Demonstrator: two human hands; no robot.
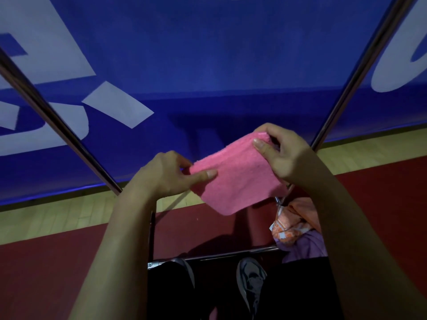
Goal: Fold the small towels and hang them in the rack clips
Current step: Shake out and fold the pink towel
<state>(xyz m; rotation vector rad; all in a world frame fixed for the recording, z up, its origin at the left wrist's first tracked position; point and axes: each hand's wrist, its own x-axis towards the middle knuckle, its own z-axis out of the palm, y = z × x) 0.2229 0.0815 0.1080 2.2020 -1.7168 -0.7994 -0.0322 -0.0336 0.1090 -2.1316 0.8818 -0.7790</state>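
Observation:
A small pink towel (238,176), folded into a flat square, is held up in the air between both hands. My left hand (166,176) pinches its left corner with thumb on top. My right hand (282,153) pinches the upper right corner, thumb lying across the fabric. Two metal rack poles run diagonally, the left pole (57,125) and the right pole (360,72). No rack clips can be made out.
An orange patterned cloth (293,220) and a purple cloth (307,245) hang low at the right over a horizontal metal bar (219,255). A blue banner with white letters (208,54) fills the background. My shoes (250,280) stand on the red floor below.

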